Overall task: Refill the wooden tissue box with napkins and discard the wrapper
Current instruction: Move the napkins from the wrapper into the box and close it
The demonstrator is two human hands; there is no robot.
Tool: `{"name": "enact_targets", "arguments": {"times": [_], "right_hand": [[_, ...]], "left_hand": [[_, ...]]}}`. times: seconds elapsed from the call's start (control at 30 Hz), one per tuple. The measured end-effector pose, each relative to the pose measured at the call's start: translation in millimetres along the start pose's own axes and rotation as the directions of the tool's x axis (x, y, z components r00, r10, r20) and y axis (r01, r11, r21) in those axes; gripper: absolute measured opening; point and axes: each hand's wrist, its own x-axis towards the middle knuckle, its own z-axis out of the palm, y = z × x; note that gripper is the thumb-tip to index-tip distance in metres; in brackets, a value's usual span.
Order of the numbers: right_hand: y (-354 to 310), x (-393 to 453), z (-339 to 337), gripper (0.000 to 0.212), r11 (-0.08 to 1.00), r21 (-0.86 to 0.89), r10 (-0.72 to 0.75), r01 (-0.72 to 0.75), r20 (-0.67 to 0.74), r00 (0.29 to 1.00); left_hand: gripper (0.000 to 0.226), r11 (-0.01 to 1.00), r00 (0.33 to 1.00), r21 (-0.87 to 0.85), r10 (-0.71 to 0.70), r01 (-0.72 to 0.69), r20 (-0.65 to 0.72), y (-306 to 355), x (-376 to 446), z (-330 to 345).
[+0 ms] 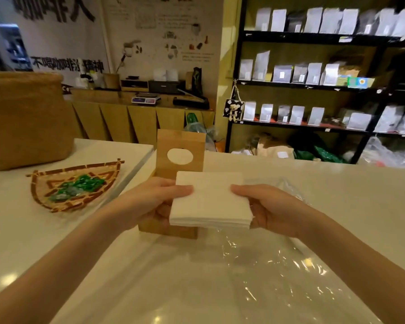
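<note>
A white stack of napkins [211,201] is held level above the wooden tissue box [168,230]. My left hand [154,202] grips the stack's left edge and my right hand [269,206] grips its right edge. The box's lid [180,146], with an oval hole, stands upright behind the stack. The stack and my left hand hide most of the box's inside. A clear plastic wrapper [278,272] lies crumpled on the white counter [337,195], below and to the right of my hands.
A woven fan-shaped tray [75,185] with green wrapped sweets lies on the counter at left. A large brown woven basket [26,120] stands at the far left. Black shelves [313,83] with white pouches fill the back right, with bags on the floor beneath.
</note>
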Motion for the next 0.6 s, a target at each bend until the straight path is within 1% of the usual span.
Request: {"name": "enact_targets", "arguments": {"times": [0.1,0.2,0.27,0.3,0.37,0.5,0.6], "right_hand": [[-8,23,16,0.016,1.0,-0.021,-0.009,0.01,0.018,1.0],[-15,43,30,0.016,1.0,-0.024,-0.003,0.003,0.012,1.0],[-19,53,37,0.016,1.0,-0.031,0.006,-0.007,-0.006,1.0],[-21,58,40,0.015,0.998,-0.063,0.004,-0.006,-0.029,1.0],[-26,66,44,0.012,0.983,-0.185,-0.018,0.0,-0.096,0.995],[-35,78,51,0.015,0.893,-0.448,-0.072,-0.041,-0.233,0.97],[-37,86,54,0.011,0.836,-0.54,-0.1,-0.095,-0.321,0.942]], "left_hand": [[0.023,0.996,0.998,0.059,-0.06,0.06,-0.006,1,3,-28],[0.022,0.993,0.995,0.063,-0.097,0.097,-0.01,2,11,-53],[0.025,0.99,0.992,0.069,-0.124,0.123,0.013,3,17,-67],[0.026,0.987,0.99,0.088,-0.136,0.133,0.035,4,20,-74],[0.026,0.979,0.986,0.145,-0.152,0.142,0.063,5,26,-84],[0.016,0.958,0.98,0.244,-0.177,0.15,0.091,7,38,-97],[0.013,0.951,0.977,0.272,-0.184,0.149,0.107,7,46,-104]]}}
